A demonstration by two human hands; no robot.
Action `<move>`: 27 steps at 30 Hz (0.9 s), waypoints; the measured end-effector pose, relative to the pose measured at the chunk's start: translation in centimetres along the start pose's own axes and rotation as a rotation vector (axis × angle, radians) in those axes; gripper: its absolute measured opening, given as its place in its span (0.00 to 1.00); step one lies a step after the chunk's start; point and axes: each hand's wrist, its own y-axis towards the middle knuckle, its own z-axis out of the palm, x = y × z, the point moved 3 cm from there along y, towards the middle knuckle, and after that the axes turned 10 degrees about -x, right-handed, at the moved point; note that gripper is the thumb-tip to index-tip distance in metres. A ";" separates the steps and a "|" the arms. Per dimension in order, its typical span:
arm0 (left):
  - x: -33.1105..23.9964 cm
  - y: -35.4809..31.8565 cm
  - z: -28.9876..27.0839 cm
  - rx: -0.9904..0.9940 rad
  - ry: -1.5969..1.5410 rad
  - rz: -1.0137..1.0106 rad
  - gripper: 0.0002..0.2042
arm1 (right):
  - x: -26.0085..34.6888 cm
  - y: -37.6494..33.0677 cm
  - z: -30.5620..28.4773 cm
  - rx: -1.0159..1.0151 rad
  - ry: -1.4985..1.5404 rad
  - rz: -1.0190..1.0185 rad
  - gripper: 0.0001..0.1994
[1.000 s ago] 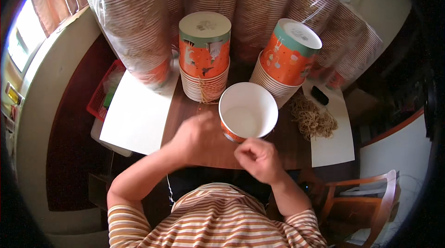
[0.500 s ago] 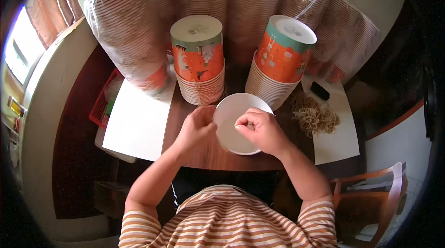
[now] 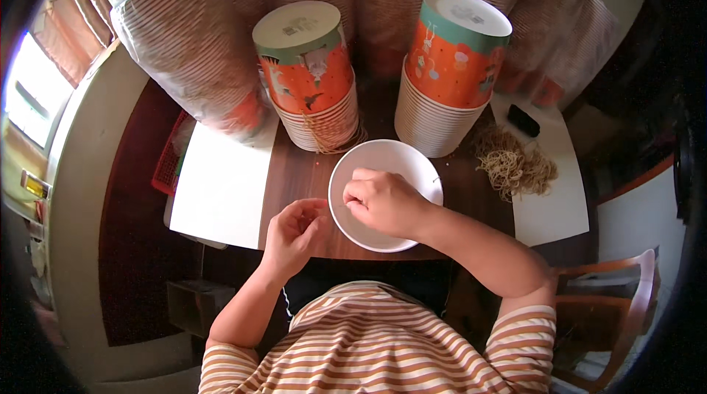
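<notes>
A white paper bucket (image 3: pixel 425 206) stands mouth up at the table's front edge, in front of me. My right hand (image 3: pixel 379 201) reaches across it, fingers closed at the left inner side; whatever they hold is hidden. A short, thin string-like end (image 3: pixel 436 179) shows at the bucket's right rim. Left of the bucket hovers my left hand (image 3: pixel 296 236), its fingers loosely curled, with a gap between thumb and forefinger. I see nothing held in it. Several strands of tan twine (image 3: pixel 333 136) hang against the left stack of upside-down orange and green buckets (image 3: pixel 303 85).
Another stack of orange buckets (image 3: pixel 453 77) stands at the right. Beside it lie a tangled twine pile (image 3: pixel 515 164) and a black oblong object (image 3: pixel 523 120). Plastic-wrapped bucket stacks (image 3: pixel 191 48) line the back. White sheets (image 3: pixel 221 188) cover both table sides. A wooden chair (image 3: pixel 637 298) stands lower right.
My right hand has swung left across the bucket's mouth. My left hand has dropped lower, toward me. The view has shifted slightly.
</notes>
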 end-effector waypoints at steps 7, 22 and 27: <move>0.0 0.0 0.0 -0.022 0.082 0.029 0.11 | 0.2 0.1 0.5 -0.010 -0.059 -0.050 0.03; 0.0 0.4 0.3 -0.030 0.145 0.072 0.09 | -0.2 0.2 0.4 -0.031 0.006 -0.059 0.01; 0.2 0.5 0.3 -0.063 0.119 0.076 0.08 | -0.1 0.2 0.5 -0.042 0.020 -0.084 0.01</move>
